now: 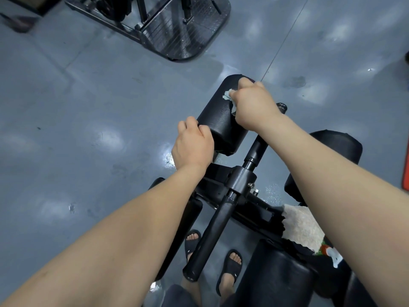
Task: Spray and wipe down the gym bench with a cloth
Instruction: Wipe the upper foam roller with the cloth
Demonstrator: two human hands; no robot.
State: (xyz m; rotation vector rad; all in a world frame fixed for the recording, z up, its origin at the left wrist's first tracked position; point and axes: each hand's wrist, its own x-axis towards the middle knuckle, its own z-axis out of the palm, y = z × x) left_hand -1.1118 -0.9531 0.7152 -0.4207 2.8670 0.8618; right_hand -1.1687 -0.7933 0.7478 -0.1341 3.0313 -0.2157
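Dim, glare patches on floor (106,138); edges seemingly warped.

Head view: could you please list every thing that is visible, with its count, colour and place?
roller pad: one, black, centre, under both hands
cloth: one, pale green, on the pad
metal post: one, black, lower centre
torn cushion: one, black with pale foam showing, lower right
footplate: one, dark metal, top centre
floor: grey, glossy, all around
sandals: two, black, bottom centre
left hand: grips the pad's near end
right hand: holds the cloth on the pad
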